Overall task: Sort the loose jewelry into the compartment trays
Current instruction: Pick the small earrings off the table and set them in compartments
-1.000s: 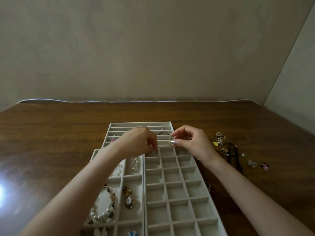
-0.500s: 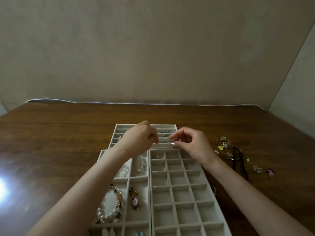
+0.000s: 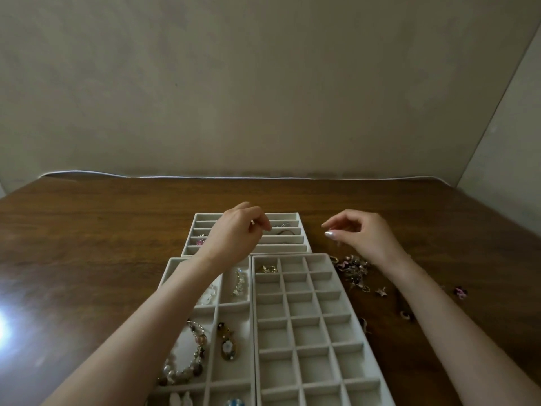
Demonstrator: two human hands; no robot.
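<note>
Head view: the left hand (image 3: 234, 230) hovers over the far tray (image 3: 303, 247), fingers curled, grip contents hidden. The right hand (image 3: 361, 234) hangs loosely parted, empty, above the table (image 3: 87, 244). Loose jewelry (image 3: 354, 268) lies right of the grid tray (image 3: 345, 306).

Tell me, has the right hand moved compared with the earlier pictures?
Yes. The right hand has gone rightward, off the slotted far tray, and is now over the bare table.

Brown wooden table (image 3: 87, 259): three compartment trays (image 3: 310, 332), loose jewelry (image 3: 355, 266) scattered right of them
</note>
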